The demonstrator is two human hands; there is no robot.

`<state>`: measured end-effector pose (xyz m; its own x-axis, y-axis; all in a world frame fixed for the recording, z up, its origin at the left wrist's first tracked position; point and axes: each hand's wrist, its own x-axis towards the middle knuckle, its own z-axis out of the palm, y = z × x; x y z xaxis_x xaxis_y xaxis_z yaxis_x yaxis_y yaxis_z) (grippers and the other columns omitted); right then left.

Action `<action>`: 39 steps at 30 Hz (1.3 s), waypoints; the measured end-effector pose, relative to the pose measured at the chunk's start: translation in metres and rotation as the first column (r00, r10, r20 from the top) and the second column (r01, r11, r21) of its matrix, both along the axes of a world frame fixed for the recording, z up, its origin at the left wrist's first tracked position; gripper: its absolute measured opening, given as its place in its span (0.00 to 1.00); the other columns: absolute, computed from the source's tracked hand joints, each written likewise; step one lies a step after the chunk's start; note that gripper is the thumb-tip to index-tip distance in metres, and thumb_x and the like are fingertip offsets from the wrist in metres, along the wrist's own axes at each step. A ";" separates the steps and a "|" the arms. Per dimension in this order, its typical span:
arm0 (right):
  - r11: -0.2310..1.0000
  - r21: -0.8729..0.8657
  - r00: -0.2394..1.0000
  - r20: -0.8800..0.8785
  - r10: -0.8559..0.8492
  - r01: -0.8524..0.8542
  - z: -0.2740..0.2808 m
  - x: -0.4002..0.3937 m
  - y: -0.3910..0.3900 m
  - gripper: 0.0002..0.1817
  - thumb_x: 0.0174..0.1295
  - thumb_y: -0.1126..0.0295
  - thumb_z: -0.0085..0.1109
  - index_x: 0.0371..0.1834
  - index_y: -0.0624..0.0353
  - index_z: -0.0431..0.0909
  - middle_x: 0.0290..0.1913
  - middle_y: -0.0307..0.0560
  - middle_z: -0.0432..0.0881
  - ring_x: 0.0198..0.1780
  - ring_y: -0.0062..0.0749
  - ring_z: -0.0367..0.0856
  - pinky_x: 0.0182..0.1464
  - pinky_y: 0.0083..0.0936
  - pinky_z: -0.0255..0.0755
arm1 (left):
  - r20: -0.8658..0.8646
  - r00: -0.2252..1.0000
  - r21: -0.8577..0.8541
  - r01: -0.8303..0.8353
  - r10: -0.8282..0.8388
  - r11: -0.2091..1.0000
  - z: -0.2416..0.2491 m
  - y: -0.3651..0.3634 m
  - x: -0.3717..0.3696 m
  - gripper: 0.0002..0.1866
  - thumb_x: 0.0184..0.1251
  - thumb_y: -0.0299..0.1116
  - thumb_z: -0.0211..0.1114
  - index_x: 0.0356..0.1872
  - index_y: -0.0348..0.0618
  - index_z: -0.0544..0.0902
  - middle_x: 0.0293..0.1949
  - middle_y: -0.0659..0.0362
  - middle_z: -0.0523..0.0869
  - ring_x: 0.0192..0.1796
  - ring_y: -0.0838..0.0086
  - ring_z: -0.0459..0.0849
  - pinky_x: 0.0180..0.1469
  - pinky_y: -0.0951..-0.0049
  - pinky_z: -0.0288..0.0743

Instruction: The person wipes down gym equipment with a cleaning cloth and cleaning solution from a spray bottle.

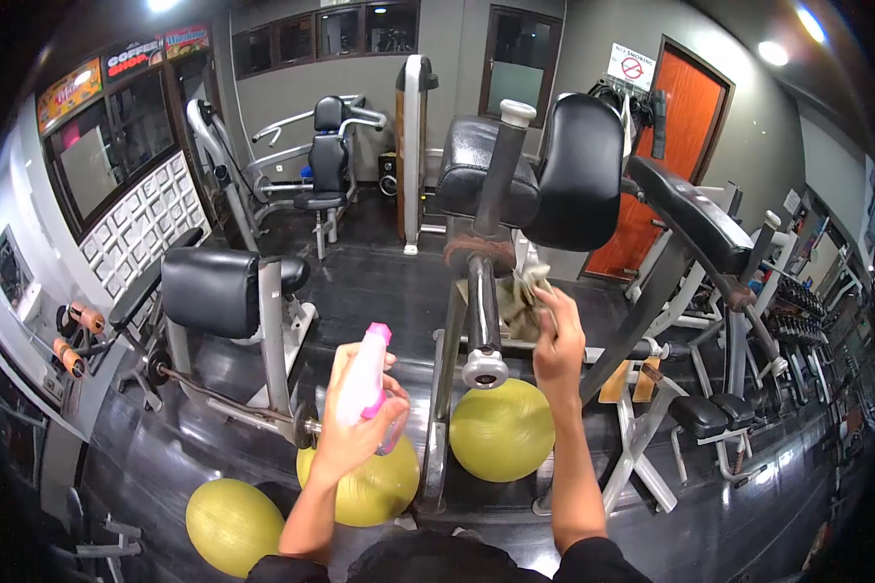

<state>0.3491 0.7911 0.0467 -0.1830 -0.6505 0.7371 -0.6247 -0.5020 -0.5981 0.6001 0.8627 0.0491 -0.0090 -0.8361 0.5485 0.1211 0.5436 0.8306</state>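
Observation:
My left hand (348, 428) is wrapped round a spray bottle (365, 374) with a white body and pink nozzle and trigger; its lower part is partly hidden by my palm. In my right hand (560, 340) is a crumpled, pale olive cloth (525, 303), pinched between thumb and fingers. Between the two hands, a black handle bar (483, 311) with a metal end cap points toward me from a gym machine. Above it rise the machine's black pads (578, 175) and an upright post with a pale knob (517, 114).
Yellow exercise balls (502, 432) lie on the dark floor below my hands. A barbell (228, 396) and a black padded seat (211, 291) stand at left. Another padded machine arm (690, 214) slants across the right. A seated press machine (329, 175) and an orange door (676, 146) are farther back.

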 end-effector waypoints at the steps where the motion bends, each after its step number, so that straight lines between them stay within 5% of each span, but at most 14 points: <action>1: 1.000 -0.004 1.000 -0.002 -0.009 0.009 -0.010 -0.005 0.005 0.14 0.66 0.78 0.46 0.52 0.60 0.76 0.55 0.55 0.76 0.59 0.48 0.73 0.61 0.31 0.64 | 0.059 0.998 -0.002 -0.007 0.007 1.000 0.002 -0.008 0.008 0.22 0.58 0.22 0.67 0.54 0.33 0.72 0.45 0.58 0.74 0.35 0.78 0.80 0.37 0.78 0.77; 6: 0.988 0.081 0.972 0.186 -0.147 0.134 -0.060 -0.018 0.032 0.14 0.68 0.77 0.44 0.51 0.62 0.78 0.55 0.54 0.76 0.58 0.44 0.75 0.60 0.31 0.66 | 0.073 0.985 0.090 0.150 -0.157 0.985 0.008 -0.040 0.020 0.22 0.59 0.14 0.58 0.56 0.34 0.71 0.46 0.56 0.78 0.32 0.83 0.79 0.33 0.80 0.75; 12: 0.980 0.099 0.944 0.266 -0.195 0.175 -0.076 -0.015 0.052 0.14 0.68 0.75 0.44 0.51 0.64 0.77 0.54 0.53 0.77 0.58 0.43 0.75 0.61 0.30 0.64 | 0.187 0.976 0.172 0.084 -0.116 0.982 0.036 -0.068 -0.003 0.03 0.61 0.23 0.63 0.33 0.37 0.77 0.23 0.64 0.77 0.27 0.84 0.77 0.30 0.80 0.71; 14: 0.982 0.080 0.944 0.271 -0.188 0.173 -0.073 -0.014 0.053 0.14 0.69 0.74 0.43 0.51 0.65 0.77 0.54 0.54 0.77 0.58 0.43 0.74 0.62 0.31 0.64 | 0.370 0.928 -0.056 -0.021 0.040 0.998 0.037 -0.084 -0.008 0.05 0.61 0.27 0.64 0.33 0.37 0.78 0.21 0.61 0.77 0.27 0.80 0.78 0.31 0.76 0.72; 20: 0.986 0.020 0.956 0.242 -0.164 0.164 -0.048 -0.008 0.050 0.14 0.69 0.74 0.44 0.53 0.64 0.76 0.54 0.53 0.77 0.59 0.41 0.74 0.62 0.29 0.64 | 0.290 0.954 -0.117 -0.044 0.076 0.992 0.045 -0.111 -0.025 0.06 0.60 0.29 0.65 0.32 0.38 0.77 0.23 0.54 0.80 0.27 0.69 0.80 0.34 0.70 0.73; 22: 0.989 -0.007 0.955 0.261 -0.140 0.147 -0.038 -0.005 0.045 0.14 0.69 0.75 0.44 0.54 0.64 0.76 0.55 0.52 0.76 0.59 0.40 0.73 0.62 0.29 0.64 | 0.291 0.957 -0.099 0.012 0.017 0.995 0.048 -0.115 -0.028 0.04 0.63 0.24 0.63 0.33 0.40 0.76 0.21 0.66 0.76 0.19 0.84 0.76 0.23 0.79 0.69; 26: 0.988 -0.114 0.949 0.310 -0.062 0.102 -0.002 0.011 0.027 0.16 0.69 0.75 0.45 0.57 0.63 0.75 0.58 0.50 0.75 0.60 0.36 0.72 0.62 0.28 0.64 | 0.270 0.963 -0.118 0.034 -0.001 0.992 0.049 -0.117 -0.029 0.04 0.62 0.23 0.63 0.34 0.39 0.76 0.22 0.65 0.77 0.19 0.84 0.75 0.23 0.79 0.70; 28: 0.969 -0.206 0.968 0.235 -0.084 0.134 0.020 0.016 0.015 0.16 0.69 0.72 0.47 0.57 0.63 0.75 0.60 0.52 0.73 0.61 0.37 0.71 0.63 0.29 0.63 | 0.228 0.970 0.028 0.081 -0.086 0.996 0.047 -0.109 -0.027 0.04 0.62 0.22 0.63 0.35 0.39 0.77 0.25 0.64 0.78 0.21 0.84 0.76 0.24 0.80 0.71; 32: 0.826 -0.540 0.987 0.077 -0.139 0.159 0.071 0.029 -0.026 0.16 0.67 0.71 0.52 0.57 0.58 0.77 0.61 0.54 0.72 0.62 0.43 0.71 0.63 0.29 0.63 | 0.173 0.980 -0.017 0.099 -0.095 0.995 0.026 -0.098 -0.020 0.04 0.60 0.25 0.64 0.31 0.39 0.77 0.20 0.62 0.79 0.22 0.83 0.77 0.26 0.78 0.71; 34: 0.739 -0.656 0.920 -0.180 -0.348 0.152 0.104 0.040 -0.042 0.18 0.62 0.69 0.59 0.56 0.52 0.78 0.61 0.52 0.72 0.60 0.47 0.71 0.61 0.32 0.66 | 0.168 0.979 -0.005 0.119 -0.117 0.993 0.008 -0.097 -0.014 0.04 0.60 0.24 0.64 0.32 0.38 0.77 0.21 0.61 0.79 0.24 0.82 0.79 0.25 0.77 0.72; 37: 0.848 -0.527 0.735 -0.555 -0.388 0.050 0.122 0.049 -0.074 0.17 0.54 0.68 0.63 0.49 0.50 0.81 0.56 0.43 0.74 0.54 0.45 0.73 0.54 0.37 0.72 | 0.157 0.985 -0.105 0.095 -0.078 0.990 -0.013 -0.091 -0.009 0.04 0.58 0.21 0.64 0.34 0.36 0.78 0.23 0.60 0.80 0.24 0.81 0.81 0.25 0.77 0.73; 38: 0.847 -0.529 0.735 -0.556 -0.388 0.047 0.116 0.048 -0.082 0.17 0.54 0.68 0.63 0.49 0.50 0.81 0.56 0.43 0.74 0.54 0.45 0.73 0.54 0.37 0.72 | 0.147 0.987 -0.147 0.085 -0.063 0.986 -0.018 -0.088 -0.008 0.05 0.57 0.20 0.64 0.35 0.36 0.78 0.24 0.59 0.81 0.24 0.81 0.81 0.25 0.78 0.73; 39: 0.875 -0.482 0.639 -0.662 -0.392 0.037 0.109 0.045 -0.086 0.17 0.54 0.70 0.62 0.48 0.49 0.81 0.54 0.41 0.75 0.52 0.44 0.73 0.54 0.37 0.71 | 0.090 0.986 -0.016 0.139 -0.137 0.990 -0.020 -0.083 -0.004 0.06 0.57 0.18 0.63 0.36 0.34 0.78 0.25 0.59 0.82 0.23 0.81 0.81 0.25 0.78 0.73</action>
